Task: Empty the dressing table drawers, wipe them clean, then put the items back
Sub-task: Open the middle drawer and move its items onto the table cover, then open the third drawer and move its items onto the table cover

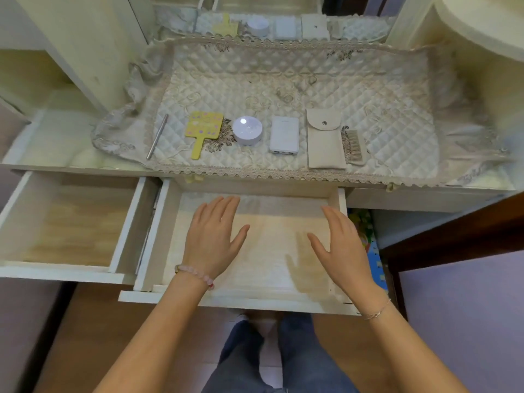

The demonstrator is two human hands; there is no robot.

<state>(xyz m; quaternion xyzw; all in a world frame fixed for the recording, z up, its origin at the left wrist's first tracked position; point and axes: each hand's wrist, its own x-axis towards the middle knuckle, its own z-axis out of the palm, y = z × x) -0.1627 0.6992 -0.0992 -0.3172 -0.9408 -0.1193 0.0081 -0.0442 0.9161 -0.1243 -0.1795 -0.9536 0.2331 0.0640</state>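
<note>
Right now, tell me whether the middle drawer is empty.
Empty: the middle drawer is pulled out, with only both open hands over its bare liner; the part beneath them is hidden.

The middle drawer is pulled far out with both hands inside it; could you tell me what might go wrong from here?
1. Pressing down on the far-extended middle drawer could strain its runners.
2. The beige pouch and wooden comb sit near the quilted cover's front edge and could be knocked into the drawer.

My left hand [211, 236] and right hand [344, 245] flat in open white middle drawer [158, 236]. Left of left hand: open white wooden side drawer [127, 222]. Beyond fingertips, on quilted beige tabletop cover [297, 80]: silver pen [157, 136], yellow hand mirror [202, 131], round white jar [247, 130], white power bank [284, 134], beige snap pouch [324, 139], wooden comb [354, 144].
</note>
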